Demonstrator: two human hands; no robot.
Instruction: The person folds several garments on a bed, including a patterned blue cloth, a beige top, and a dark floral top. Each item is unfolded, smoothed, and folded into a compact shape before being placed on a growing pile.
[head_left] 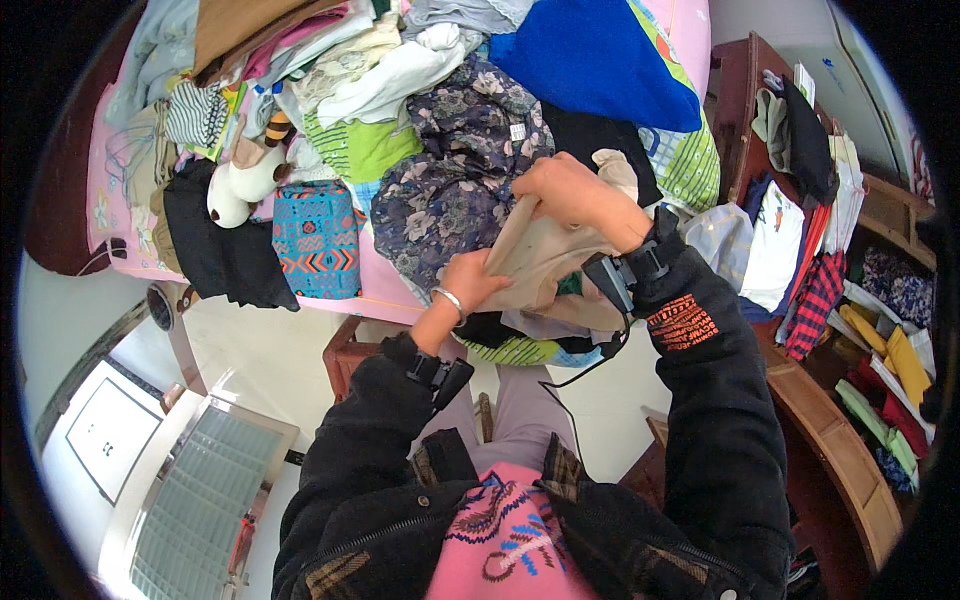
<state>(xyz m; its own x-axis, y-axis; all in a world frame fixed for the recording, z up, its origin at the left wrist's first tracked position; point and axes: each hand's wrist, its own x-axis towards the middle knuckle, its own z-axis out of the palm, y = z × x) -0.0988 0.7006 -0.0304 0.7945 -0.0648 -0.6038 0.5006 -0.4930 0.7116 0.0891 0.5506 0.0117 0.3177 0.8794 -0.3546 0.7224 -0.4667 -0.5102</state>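
Note:
A beige piece of clothing [545, 262] is stretched between my two hands over the bed's near edge; its exact kind does not show. My left hand [473, 283] is closed on its left edge. Farther up and to the right, my right hand [575, 195] grips the upper edge, fingers curled into the cloth. Right behind lies a dark floral garment [450, 150] with a small white tag. Black cloth [590, 140] lies beyond my right hand, partly under a bright blue cloth [605, 60]. The lower end of the beige cloth hangs toward my legs.
Heaped clothes cover the pink-sheeted bed [385, 275]. At the left lie a white plush toy [240, 190], black trousers [215, 240] and a blue patterned cloth [318, 240]. A wooden cabinet [835, 430] at the right holds folded clothes. A wooden stool [345, 355] stands by the bed.

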